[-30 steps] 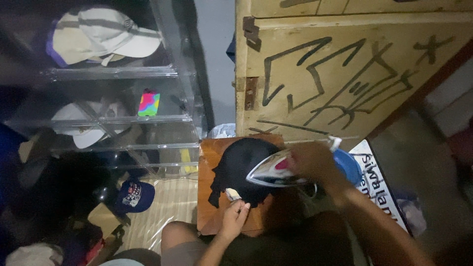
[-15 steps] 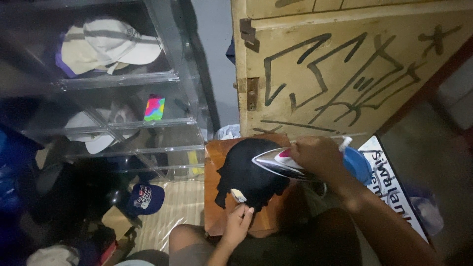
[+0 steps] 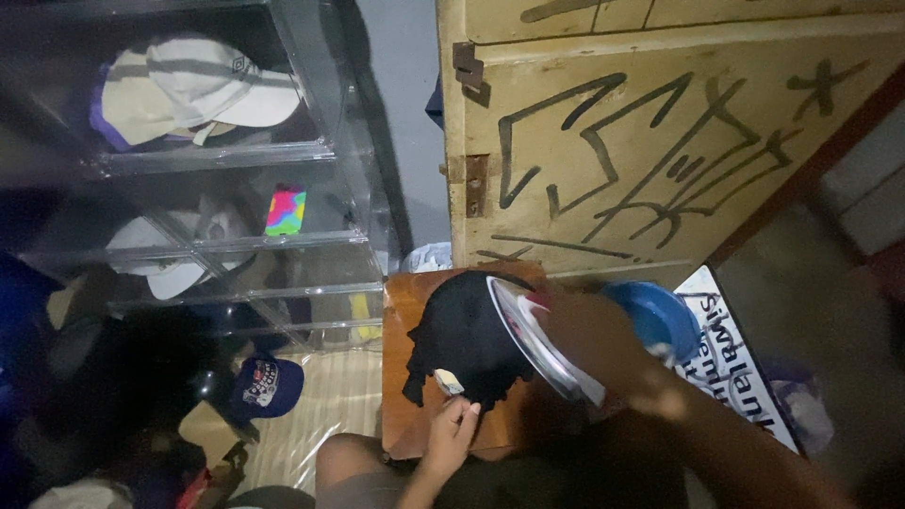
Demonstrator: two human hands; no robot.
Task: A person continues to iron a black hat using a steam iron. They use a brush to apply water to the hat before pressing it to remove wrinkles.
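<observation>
While a black cloth [image 3: 467, 341] lies bunched on a small wooden board [image 3: 401, 396], its near edge is pinned by the fingertips of the left hand [image 3: 451, 432]. An iron [image 3: 537, 337] is gripped by the right hand [image 3: 599, 344], fingers closed round the handle, soleplate tilted up and resting against the cloth's right side. A blue bowl [image 3: 660, 316] is seen just behind that hand. Caps are stacked on clear shelves [image 3: 236, 245] to the left; a navy cap [image 3: 267, 385] lies on the floor below. A painted wooden door [image 3: 660, 141] stands behind.
</observation>
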